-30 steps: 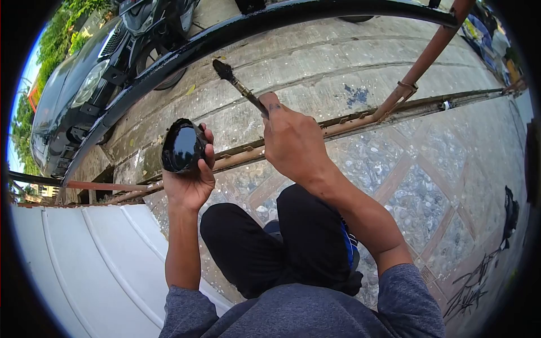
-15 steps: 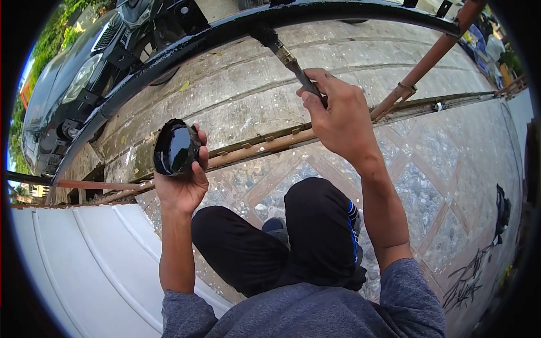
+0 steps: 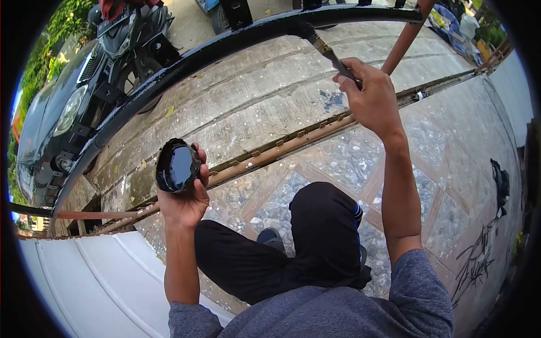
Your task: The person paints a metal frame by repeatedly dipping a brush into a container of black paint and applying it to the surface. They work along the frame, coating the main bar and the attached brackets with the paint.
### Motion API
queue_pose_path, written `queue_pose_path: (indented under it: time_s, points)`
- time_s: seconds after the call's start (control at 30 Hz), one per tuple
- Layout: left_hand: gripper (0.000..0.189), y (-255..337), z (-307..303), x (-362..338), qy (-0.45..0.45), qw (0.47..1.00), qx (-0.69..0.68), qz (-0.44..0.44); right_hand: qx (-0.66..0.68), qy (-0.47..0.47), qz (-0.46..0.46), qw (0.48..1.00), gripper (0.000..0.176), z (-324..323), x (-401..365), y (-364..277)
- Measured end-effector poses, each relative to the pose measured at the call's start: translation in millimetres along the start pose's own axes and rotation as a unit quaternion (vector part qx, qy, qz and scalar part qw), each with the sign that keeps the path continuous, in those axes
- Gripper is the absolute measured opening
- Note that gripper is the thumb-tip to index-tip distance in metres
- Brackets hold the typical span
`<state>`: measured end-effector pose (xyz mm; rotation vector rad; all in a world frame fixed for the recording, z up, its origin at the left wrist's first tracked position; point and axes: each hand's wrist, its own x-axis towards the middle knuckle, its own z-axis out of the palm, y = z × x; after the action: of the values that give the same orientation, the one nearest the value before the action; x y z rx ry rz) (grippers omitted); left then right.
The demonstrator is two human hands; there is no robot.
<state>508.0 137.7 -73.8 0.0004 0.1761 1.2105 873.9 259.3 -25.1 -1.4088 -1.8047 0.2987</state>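
My left hand [image 3: 189,200] is wrapped round a small round cup of black paint [image 3: 179,165], tilted toward me, with dried black paint crusted on its rim. In my right hand [image 3: 372,93] is a paintbrush [image 3: 332,54], gripped by its handle between thumb and fingers. Its dark bristles touch the underside of a curved black metal rail [image 3: 248,35]. Wet-looking black paint shines along the rail. A reddish-brown post [image 3: 407,40] meets the rail near its right end.
Beyond the rail stand a black car [image 3: 53,124] and a motorcycle [image 3: 132,42]. Below runs a rusty floor track [image 3: 282,147] beside stone-patterned paving [image 3: 349,163]. A white ribbed panel [image 3: 96,276] lies at lower left. Bags and cloths [image 3: 459,25] sit at upper right.
My right hand and the paintbrush have moved right along the underside of the rail. The view has shifted somewhat. My left hand still holds the cup in much the same place.
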Motion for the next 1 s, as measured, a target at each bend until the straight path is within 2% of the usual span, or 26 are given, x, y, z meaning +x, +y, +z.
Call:
queue_pose_path:
  time_s: [0.1,0.2,0.27,0.3,0.37,0.43,0.5,0.57,0.7,0.8,0.9,0.97,1.0]
  points:
    - [0.062,-11.4,3.4,7.6,0.003,1.0,-0.002,-0.009,0.045,0.109,0.143,0.983,0.021,-29.3,-5.2,34.3]
    - [0.06,-25.2,6.8,17.1,0.013,1.0,-0.006,-0.027,-0.064,0.178,0.16,0.969,0.019,-26.6,-1.3,46.8]
    - [0.059,-35.8,13.1,26.0,0.018,0.999,-0.011,-0.041,-0.06,0.159,0.093,0.981,0.019,-8.5,-5.3,20.2]
    - [0.058,-41.4,15.5,30.1,0.021,0.999,-0.01,-0.042,-0.028,0.101,0.069,0.992,0.021,5.5,-10.6,12.7]
    - [0.058,-52.7,18.8,38.9,0.024,0.999,-0.009,-0.043,-0.003,0.025,-0.047,0.999,0.021,25.6,-30.2,3.0]
    - [0.058,-63.9,23.7,47.8,0.027,0.998,-0.004,-0.053,0.031,-0.094,-0.1,0.99,0.021,23.0,-39.8,1.7]
    - [0.057,-76.4,28.1,57.1,0.032,0.998,-0.006,-0.062,0.04,-0.054,-0.128,0.989,0.019,20.8,-28.8,28.0]
    - [0.057,-87.1,32.1,66.8,0.044,0.997,-0.006,-0.07,0.004,-0.023,-0.067,0.997,0.021,-1.4,-2.1,65.4]
    - [0.057,-108.9,34.8,87.6,0.062,0.995,-0.007,-0.079,-0.049,0.168,0.075,0.982,0.027,-48.6,20.5,151.9]
    - [0.056,-126.2,37.9,105.6,0.073,0.993,-0.005,-0.092,-0.014,0.207,0.173,0.963,0.026,-54.9,27.8,176.8]
    - [0.055,-143.0,42.3,122.0,0.075,0.992,-0.004,-0.106,0.052,0.195,0.134,0.97,0.024,-32.9,29.1,158.7]
    - [0.053,-153.5,45.6,130.7,0.075,0.991,0.001,-0.112,0.057,0.065,0.074,0.994,0.022,-19.6,16.8,144.7]
    - [0.053,-157.5,46.7,134.7,0.075,0.991,0.001,-0.115,0.076,0.094,0.089,0.989,0.021,-17.7,14.2,149.1]
